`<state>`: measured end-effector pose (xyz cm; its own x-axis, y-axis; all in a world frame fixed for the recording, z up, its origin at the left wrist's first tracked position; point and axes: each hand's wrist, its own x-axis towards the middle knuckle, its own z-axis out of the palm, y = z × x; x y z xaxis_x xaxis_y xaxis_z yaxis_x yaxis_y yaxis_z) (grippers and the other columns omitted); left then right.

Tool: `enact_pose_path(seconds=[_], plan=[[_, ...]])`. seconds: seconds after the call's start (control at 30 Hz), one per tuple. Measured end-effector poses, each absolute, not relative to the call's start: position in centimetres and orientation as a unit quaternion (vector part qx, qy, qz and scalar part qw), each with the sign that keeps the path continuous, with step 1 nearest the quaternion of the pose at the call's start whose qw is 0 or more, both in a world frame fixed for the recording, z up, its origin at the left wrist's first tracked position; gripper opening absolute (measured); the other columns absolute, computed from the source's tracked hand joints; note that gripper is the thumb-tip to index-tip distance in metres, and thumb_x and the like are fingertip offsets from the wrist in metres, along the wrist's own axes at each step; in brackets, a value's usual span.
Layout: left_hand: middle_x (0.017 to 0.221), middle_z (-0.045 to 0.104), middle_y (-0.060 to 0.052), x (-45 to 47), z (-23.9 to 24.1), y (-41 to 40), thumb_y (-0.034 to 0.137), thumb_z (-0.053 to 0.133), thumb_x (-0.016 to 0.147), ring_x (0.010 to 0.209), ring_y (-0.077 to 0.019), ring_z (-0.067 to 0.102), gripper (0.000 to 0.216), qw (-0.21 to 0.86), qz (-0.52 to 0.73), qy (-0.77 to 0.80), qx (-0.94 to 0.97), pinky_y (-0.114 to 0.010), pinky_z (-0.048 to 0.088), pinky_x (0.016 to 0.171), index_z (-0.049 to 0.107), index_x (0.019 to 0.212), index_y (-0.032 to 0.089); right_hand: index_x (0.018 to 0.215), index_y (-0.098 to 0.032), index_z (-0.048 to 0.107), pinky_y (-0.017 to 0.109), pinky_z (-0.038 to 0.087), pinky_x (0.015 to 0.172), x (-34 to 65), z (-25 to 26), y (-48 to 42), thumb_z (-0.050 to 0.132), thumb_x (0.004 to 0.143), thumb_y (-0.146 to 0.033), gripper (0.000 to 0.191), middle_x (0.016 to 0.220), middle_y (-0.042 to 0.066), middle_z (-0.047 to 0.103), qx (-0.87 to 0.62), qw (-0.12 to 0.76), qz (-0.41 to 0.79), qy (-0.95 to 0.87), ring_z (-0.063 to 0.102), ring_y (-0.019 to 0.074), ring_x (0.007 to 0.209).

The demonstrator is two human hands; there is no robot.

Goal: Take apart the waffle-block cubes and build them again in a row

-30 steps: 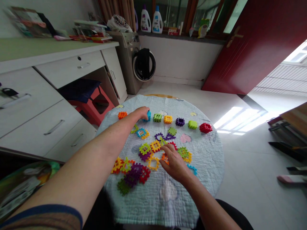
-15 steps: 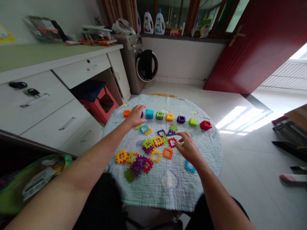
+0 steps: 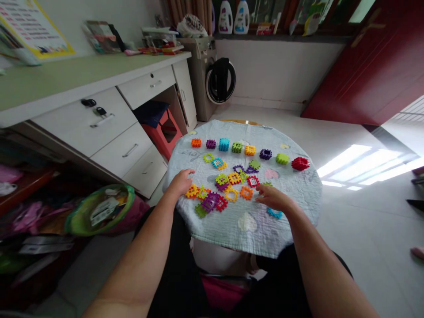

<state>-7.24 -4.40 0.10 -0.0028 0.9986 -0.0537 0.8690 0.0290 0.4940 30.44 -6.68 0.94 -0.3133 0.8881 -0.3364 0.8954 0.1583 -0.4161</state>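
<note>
My left hand (image 3: 181, 182) is over the table's left side, fingers apart and holding nothing, beside a yellow lattice building piece (image 3: 192, 191). My right hand (image 3: 273, 197) hovers on the right with its fingers stretched out, near a red square piece (image 3: 253, 181) and an orange frame piece (image 3: 246, 193). A blue piece (image 3: 274, 213) lies partly hidden under that wrist. Loose purple pieces (image 3: 210, 202) and other colours overlap in the middle. Along the far side runs a row of stacked blocks, from an orange stack (image 3: 196, 142) past a blue stack (image 3: 224, 144) to a red stack (image 3: 300, 164).
A pale quilted cloth (image 3: 228, 240) covers the round table. To the left stand a drawer desk (image 3: 109, 128), a red stool (image 3: 167, 132) and a green-rimmed bin (image 3: 79, 225). Behind are a washing machine (image 3: 198, 84) with its door ajar and a red door (image 3: 351, 75).
My left hand has moved from the back row toward the near left pieces. My right hand stays near the red piece. The camera view has turned left.
</note>
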Motion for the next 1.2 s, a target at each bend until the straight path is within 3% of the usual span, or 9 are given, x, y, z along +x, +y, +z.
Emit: enact_pose_path(seconds=[0.2, 0.37, 0.53, 0.67, 0.77, 0.87, 0.97, 1.1, 1.2], plan=[[0.107, 0.065, -0.007, -7.6, -0.9, -3.8, 0.014, 0.058, 0.068, 0.101, -0.0203, 0.063, 0.036, 0.222, 0.061, 0.684, 0.693, -0.031, 0.048, 0.093, 0.064, 0.103, 0.020, 0.114, -0.016, 0.062, 0.028, 0.045, 0.077, 29.2, 1.1, -6.8, 0.059, 0.079, -0.020, 0.035, 0.103, 0.010, 0.069, 0.558, 0.023, -0.282, 0.780, 0.064, 0.0191, 0.087], [0.115, 0.056, -0.007, -7.0, -0.3, -5.4, 0.024, 0.075, 0.050, 0.102, -0.0255, 0.059, 0.066, 0.223, -0.068, 0.660, 0.715, -0.036, 0.048, 0.091, 0.058, 0.114, 0.027, 0.110, -0.017, 0.063, 0.028, 0.045, 0.076, 29.3, 0.6, -6.8, 0.060, 0.078, -0.019, 0.032, 0.101, 0.009, 0.070, 0.550, 0.002, -0.282, 0.786, 0.064, 0.0187, 0.085], [0.113, 0.052, -0.007, -6.3, -0.5, -6.0, 0.016, 0.069, 0.051, 0.099, -0.0250, 0.057, 0.061, 0.177, -0.089, 0.676, 0.710, -0.034, 0.049, 0.084, 0.055, 0.109, 0.027, 0.111, -0.016, 0.063, 0.029, 0.044, 0.079, 29.2, 0.0, -6.8, 0.063, 0.078, -0.021, 0.033, 0.100, 0.009, 0.070, 0.539, -0.002, -0.270, 0.798, 0.063, 0.0190, 0.086], [0.106, 0.054, -0.006, -5.5, -0.8, -4.9, 0.022, 0.069, 0.057, 0.095, -0.0235, 0.060, 0.048, 0.168, -0.064, 0.675, 0.716, -0.034, 0.048, 0.084, 0.056, 0.104, 0.024, 0.110, -0.015, 0.063, 0.030, 0.044, 0.079, 29.1, 0.3, -6.9, 0.061, 0.079, -0.021, 0.031, 0.102, 0.011, 0.069, 0.536, 0.019, -0.265, 0.801, 0.063, 0.0200, 0.087], [0.108, 0.055, -0.008, -4.3, -1.0, -3.5, 0.028, 0.069, 0.063, 0.100, -0.0239, 0.059, 0.053, 0.159, 0.025, 0.671, 0.724, -0.034, 0.047, 0.089, 0.054, 0.113, 0.022, 0.109, -0.015, 0.063, 0.031, 0.044, 0.080, 28.9, 0.5, -7.0, 0.062, 0.079, -0.022, 0.030, 0.102, 0.011, 0.069, 0.548, 0.025, -0.253, 0.797, 0.063, 0.0213, 0.089], [0.121, 0.053, -0.011, -3.0, -1.2, -2.4, 0.033, 0.069, 0.069, 0.114, -0.0240, 0.054, 0.064, 0.158, 0.158, 0.644, 0.731, -0.035, 0.044, 0.099, 0.045, 0.127, 0.018, 0.105, -0.015, 0.064, 0.032, 0.043, 0.082, 28.1, 0.5, -7.3, 0.061, 0.080, -0.021, 0.026, 0.099, 0.012, 0.068, 0.577, -0.009, -0.212, 0.789, 0.062, 0.0225, 0.091], [0.128, 0.051, -0.013, -2.6, -1.2, -1.9, 0.031, 0.070, 0.071, 0.124, -0.0250, 0.048, 0.064, 0.136, 0.224, 0.632, 0.729, -0.037, 0.039, 0.106, 0.044, 0.128, 0.017, 0.106, -0.016, 0.064, 0.034, 0.043, 0.086, 25.7, 0.4, -8.3, 0.058, 0.083, -0.020, 0.024, 0.102, 0.011, 0.066, 0.557, -0.076, -0.192, 0.805, 0.060, 0.0218, 0.095], [0.121, 0.056, -0.011, -3.1, -0.8, -2.1, 0.027, 0.065, 0.075, 0.119, -0.0233, 0.051, 0.047, 0.139, 0.225, 0.632, 0.728, -0.037, 0.039, 0.106, 0.053, 0.120, 0.016, 0.126, -0.022, 0.056, 0.040, 0.040, 0.097, 20.5, 0.1, -10.5, 0.062, 0.079, -0.020, 0.048, 0.127, 0.010, 0.054, 0.423, -0.135, -0.206, 0.872, 0.048, 0.0242, 0.115], [0.117, 0.060, -0.011, -3.2, -0.5, -2.4, 0.023, 0.060, 0.077, 0.115, -0.0219, 0.054, 0.040, 0.143, 0.220, 0.636, 0.726, -0.035, 0.041, 0.104, 0.056, 0.116, 0.015, 0.138, -0.028, 0.046, 0.047, 0.032, 0.106, 17.1, -0.5, -12.2, 0.065, 0.077, -0.020, 0.065, 0.146, 0.008, 0.040, 0.364, -0.127, -0.190, 0.903, 0.033, 0.0289, 0.130]])
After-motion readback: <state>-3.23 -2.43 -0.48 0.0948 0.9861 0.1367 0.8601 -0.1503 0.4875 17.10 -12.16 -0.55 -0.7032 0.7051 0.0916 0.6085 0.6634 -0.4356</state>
